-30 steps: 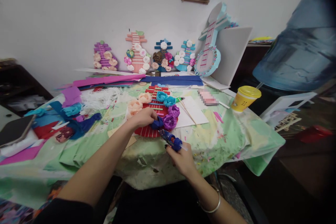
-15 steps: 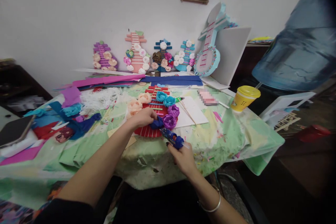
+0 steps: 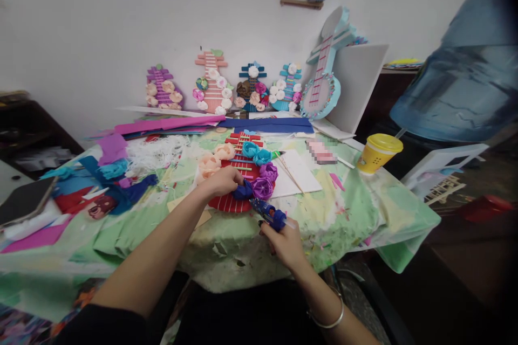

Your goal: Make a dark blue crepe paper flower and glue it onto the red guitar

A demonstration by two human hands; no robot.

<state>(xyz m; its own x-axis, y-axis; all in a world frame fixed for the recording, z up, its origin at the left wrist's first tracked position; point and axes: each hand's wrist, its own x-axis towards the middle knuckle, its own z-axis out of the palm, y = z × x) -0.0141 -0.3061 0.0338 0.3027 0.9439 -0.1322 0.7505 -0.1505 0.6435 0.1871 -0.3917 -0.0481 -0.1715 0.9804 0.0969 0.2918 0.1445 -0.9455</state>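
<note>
A red lute-shaped board (image 3: pixel 230 204) lies on the table, with peach flowers (image 3: pixel 209 164) on its left, teal flowers (image 3: pixel 257 153) at upper right and purple flowers (image 3: pixel 265 180) at right. My left hand (image 3: pixel 225 180) reaches over its lower half, fingers closed on a dark blue paper flower (image 3: pixel 243 190). In my right hand (image 3: pixel 285 240) is a blue glue gun (image 3: pixel 270 214); its nozzle points up-left at the board's lower right edge, close to the blue flower.
A white board (image 3: pixel 297 175) with thin sticks, a pink phone (image 3: pixel 321 152) and a yellow-lidded cup (image 3: pixel 379 153) are at right. White shreds (image 3: pixel 157 152) and coloured paper (image 3: pixel 111 149) lie left. Several decorated instruments, one pale blue (image 3: pixel 322 86), lean on the wall.
The view has shifted very slightly. Both hands keep nearly the same places around the blue flower, and the glue gun's nozzle sits a touch lower and farther right.
</note>
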